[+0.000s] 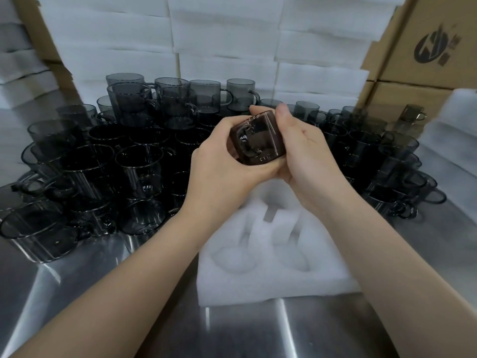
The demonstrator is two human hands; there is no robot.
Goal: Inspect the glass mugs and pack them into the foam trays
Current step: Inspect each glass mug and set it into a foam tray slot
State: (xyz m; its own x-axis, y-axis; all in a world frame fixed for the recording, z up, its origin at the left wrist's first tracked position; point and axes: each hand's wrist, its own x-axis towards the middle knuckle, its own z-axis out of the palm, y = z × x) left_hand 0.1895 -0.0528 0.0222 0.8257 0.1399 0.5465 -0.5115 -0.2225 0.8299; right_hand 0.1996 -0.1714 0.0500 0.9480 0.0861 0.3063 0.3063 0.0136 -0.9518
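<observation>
My fingers are curled round one dark glass mug (258,138), both hands gripping it. My left hand (219,161) wraps it from the left with a fingertip hooked over its far edge, and my right hand (307,156) cups it from the right and below, thumb (282,113) pressed on top. The mug is tipped on its side with the handle towards me, in the air above the far end of a white foam tray (271,280), which has two round hollows. The tray lies on a shiny metal table (232,332). Many more smoky mugs (139,164) crowd the table to the left, behind and to the right, some stacked. Past them stand piles of white foam (227,34) and cardboard boxes (413,47).
</observation>
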